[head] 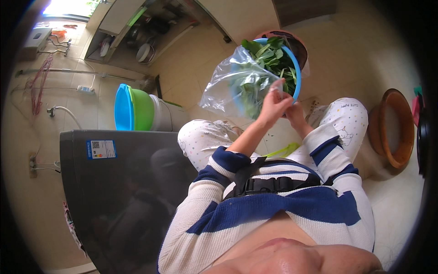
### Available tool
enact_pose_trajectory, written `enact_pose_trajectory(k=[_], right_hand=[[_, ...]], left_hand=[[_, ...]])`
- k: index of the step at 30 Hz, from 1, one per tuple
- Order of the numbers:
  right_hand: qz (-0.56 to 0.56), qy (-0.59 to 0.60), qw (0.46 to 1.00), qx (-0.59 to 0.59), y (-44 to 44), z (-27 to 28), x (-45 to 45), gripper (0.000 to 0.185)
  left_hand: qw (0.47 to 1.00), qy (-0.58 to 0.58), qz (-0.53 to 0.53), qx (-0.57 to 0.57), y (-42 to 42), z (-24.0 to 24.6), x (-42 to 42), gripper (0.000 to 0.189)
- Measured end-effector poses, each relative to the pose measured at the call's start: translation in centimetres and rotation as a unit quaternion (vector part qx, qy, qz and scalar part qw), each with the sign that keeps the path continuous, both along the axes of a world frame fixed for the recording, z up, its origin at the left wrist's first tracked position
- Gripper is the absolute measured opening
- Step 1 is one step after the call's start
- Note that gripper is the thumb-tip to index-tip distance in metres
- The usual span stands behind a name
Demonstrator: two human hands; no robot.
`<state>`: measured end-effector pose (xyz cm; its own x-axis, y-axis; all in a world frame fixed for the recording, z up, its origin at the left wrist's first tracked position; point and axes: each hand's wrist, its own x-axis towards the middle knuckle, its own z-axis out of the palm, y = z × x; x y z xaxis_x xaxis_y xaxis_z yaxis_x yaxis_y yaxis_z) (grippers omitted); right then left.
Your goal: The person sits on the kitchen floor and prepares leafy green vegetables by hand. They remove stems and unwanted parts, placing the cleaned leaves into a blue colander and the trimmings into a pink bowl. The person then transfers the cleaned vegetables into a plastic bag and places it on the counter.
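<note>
A light-blue plastic basin (298, 73) full of green leafy vegetables (272, 56) is in front of me. A clear plastic bag (224, 84) spreads over the basin's left side, with leaves showing through it. My left hand (273, 106) pinches the bag's edge above the near part of the basin. Close against it, my right hand (295, 111) is at the basin's near rim; its fingertips are partly hidden, and I cannot tell whether they grip anything. A yellow-green strap or handle (287, 150) shows between my legs.
A pink container (304, 48) is behind the basin. Blue and green tubs (140, 109) sit beside a white bucket (164, 113) on the left, near a dark glossy appliance (126, 198). A brown basin (407, 133) stands to the right. Open cabinets (116, 32) are at upper left.
</note>
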<state>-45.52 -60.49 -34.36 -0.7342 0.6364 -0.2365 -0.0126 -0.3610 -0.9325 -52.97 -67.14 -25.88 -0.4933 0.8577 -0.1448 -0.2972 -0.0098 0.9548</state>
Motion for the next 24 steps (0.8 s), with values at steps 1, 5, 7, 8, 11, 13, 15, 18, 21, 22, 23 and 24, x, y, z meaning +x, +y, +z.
enact_pose_trajectory(k=[1,5,7,8,11,13,15,18,21,22,23,24], right_hand=[[-0.021,-0.061,0.997,0.049,0.5,-0.8,-0.2,0.030],[-0.069,-0.226,0.963,0.131,1.8,-2.5,-0.8,0.035],[-0.100,-0.225,0.953,0.177,1.6,-3.1,-1.1,0.035],[-0.079,-0.249,0.950,0.173,1.7,-3.1,-1.0,0.036],[-0.095,-0.247,0.913,0.310,1.8,-3.7,-1.1,0.045],[-0.053,-0.254,0.916,0.306,1.4,-2.9,-1.1,0.052],[0.001,-0.275,0.914,0.298,1.1,-2.2,-1.3,0.056],[0.042,-0.290,0.899,0.325,0.9,-2.7,-2.6,0.061],[-0.012,-0.233,0.875,0.425,0.6,-5.0,-4.3,0.066],[-0.019,-0.221,0.865,0.449,0.9,-5.8,-4.6,0.069],[-0.027,-0.209,0.855,0.474,1.3,-6.6,-4.8,0.072],[-0.006,-0.221,0.869,0.443,1.4,-6.7,-5.1,0.075]], left_hand=[[1.000,-0.002,0.018,0.020,0.0,0.0,-1.1,0.065],[0.966,-0.189,0.141,0.105,-0.1,1.5,-6.8,0.053],[0.933,-0.291,0.171,0.124,-1.0,1.3,-9.9,0.045],[0.929,-0.297,0.198,0.100,-1.5,1.0,-10.6,0.041],[0.919,-0.333,0.191,0.095,-2.3,0.7,-12.0,0.040],[0.916,-0.344,0.177,0.104,-3.3,-0.1,-12.9,0.033],[0.921,-0.336,0.166,0.101,-4.5,-0.8,-13.8,0.029],[0.919,-0.361,0.143,0.067,-5.6,-2.5,-14.7,0.019],[0.918,-0.373,0.134,-0.005,-7.1,-4.3,-14.9,0.024],[0.915,-0.370,0.154,-0.041,-7.5,-4.8,-14.7,0.026],[0.911,-0.368,0.172,-0.078,-7.8,-5.2,-14.6,0.027],[0.899,-0.396,0.172,-0.073,-9.2,-6.7,-14.8,0.028]])
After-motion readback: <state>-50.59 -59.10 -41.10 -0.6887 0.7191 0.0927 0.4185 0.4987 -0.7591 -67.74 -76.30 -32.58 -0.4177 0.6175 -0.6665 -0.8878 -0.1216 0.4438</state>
